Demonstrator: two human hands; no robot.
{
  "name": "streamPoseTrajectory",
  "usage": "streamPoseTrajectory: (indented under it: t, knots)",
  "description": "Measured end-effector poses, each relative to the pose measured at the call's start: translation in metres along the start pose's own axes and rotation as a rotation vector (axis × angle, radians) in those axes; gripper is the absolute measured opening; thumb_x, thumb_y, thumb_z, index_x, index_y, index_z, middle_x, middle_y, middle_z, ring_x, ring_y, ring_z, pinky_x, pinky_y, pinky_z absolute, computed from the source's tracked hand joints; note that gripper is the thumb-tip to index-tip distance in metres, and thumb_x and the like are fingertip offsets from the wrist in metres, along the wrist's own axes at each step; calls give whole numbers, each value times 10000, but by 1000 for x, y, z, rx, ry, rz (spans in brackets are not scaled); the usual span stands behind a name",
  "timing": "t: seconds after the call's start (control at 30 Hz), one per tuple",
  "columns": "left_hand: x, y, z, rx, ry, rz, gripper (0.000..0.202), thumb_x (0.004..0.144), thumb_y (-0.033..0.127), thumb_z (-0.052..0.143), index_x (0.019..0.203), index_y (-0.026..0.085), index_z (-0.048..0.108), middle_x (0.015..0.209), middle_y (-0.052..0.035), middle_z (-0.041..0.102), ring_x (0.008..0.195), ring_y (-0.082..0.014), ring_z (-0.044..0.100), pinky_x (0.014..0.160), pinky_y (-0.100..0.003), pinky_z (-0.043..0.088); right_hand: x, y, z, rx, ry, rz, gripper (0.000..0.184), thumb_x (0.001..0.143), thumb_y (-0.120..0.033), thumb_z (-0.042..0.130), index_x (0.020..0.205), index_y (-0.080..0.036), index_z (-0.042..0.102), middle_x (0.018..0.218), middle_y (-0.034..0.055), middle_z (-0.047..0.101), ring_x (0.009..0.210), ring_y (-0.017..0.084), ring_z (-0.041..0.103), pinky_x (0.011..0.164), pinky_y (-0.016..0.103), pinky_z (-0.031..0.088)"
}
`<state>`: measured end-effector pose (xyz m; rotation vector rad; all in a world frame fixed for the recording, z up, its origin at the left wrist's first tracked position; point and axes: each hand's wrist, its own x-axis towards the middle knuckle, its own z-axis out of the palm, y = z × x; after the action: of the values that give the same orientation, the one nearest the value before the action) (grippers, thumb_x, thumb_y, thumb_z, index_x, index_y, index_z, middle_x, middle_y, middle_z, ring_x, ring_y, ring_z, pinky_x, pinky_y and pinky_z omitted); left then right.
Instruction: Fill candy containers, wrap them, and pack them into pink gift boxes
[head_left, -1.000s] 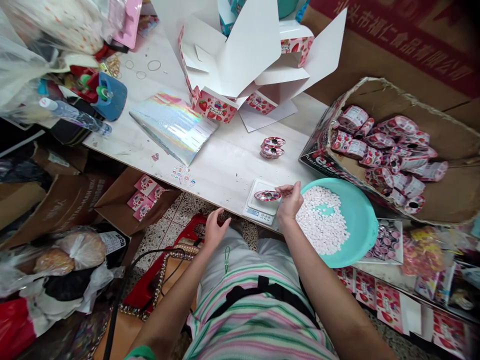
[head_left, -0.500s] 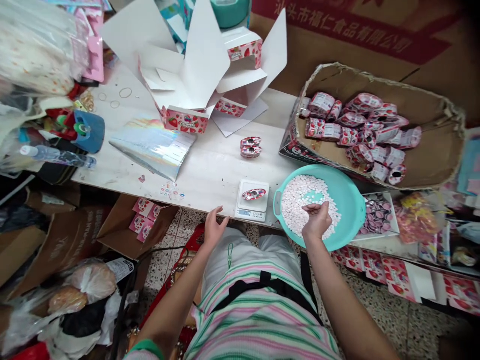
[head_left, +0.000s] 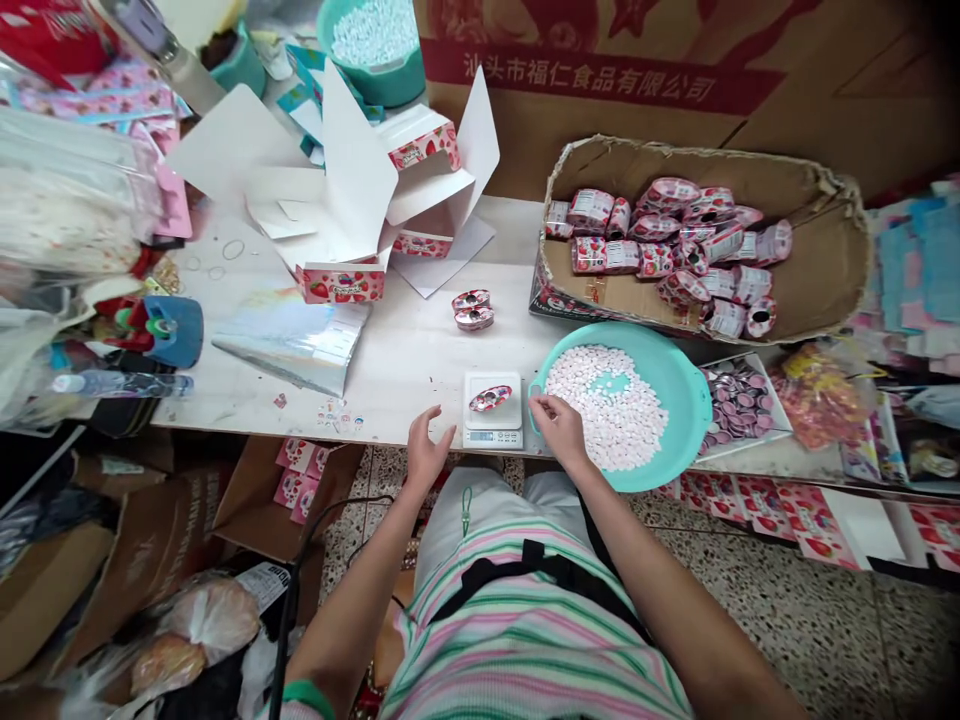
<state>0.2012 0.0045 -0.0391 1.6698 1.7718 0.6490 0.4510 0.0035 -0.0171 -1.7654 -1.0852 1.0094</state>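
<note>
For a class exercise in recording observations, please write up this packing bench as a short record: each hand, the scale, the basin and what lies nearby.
Left hand: open, above the bench's front edge, holding nothing
Right hand: fingers curled together beside the basin rim; any held item cannot be seen
Scale: digital scale bearing an oval pink-and-silver packet
Basin: teal basin filled with pale pink-white candies
Nearby: cardboard tray of pink wrapped packets
</note>
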Motion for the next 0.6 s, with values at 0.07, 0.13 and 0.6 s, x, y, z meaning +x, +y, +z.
streamPoseTrajectory:
  t: [0.07,0.13,0.6]
  knots:
    - [-8,-3,-2,7,1,-23,353,790,301,608,1121,210,527,1122,-81,608,1082,-232,549,962,-423,424,7,-3,7,-85,-51,-66,193,798,-370,557,806,-228,687,717,-18,628,617,127,522,624,238,399]
    - [-17,-7,-2,9,-1,-48,352,788,299,607,1119,209,528,1114,-83,612,1076,-234,554,956,-427,428,13,-6,13,-181,-94,-117,179,809,-348,546,841,-239,684,729,-12,620,623,136,524,637,251,403]
    - [-38,-18,-1,-49,23,-85,346,790,295,604,1115,203,530,1116,-87,616,1077,-225,555,961,-417,427,22,-19,70,-643,-424,-405,118,809,-235,581,867,-244,684,895,62,669,899,229,570,796,335,382]
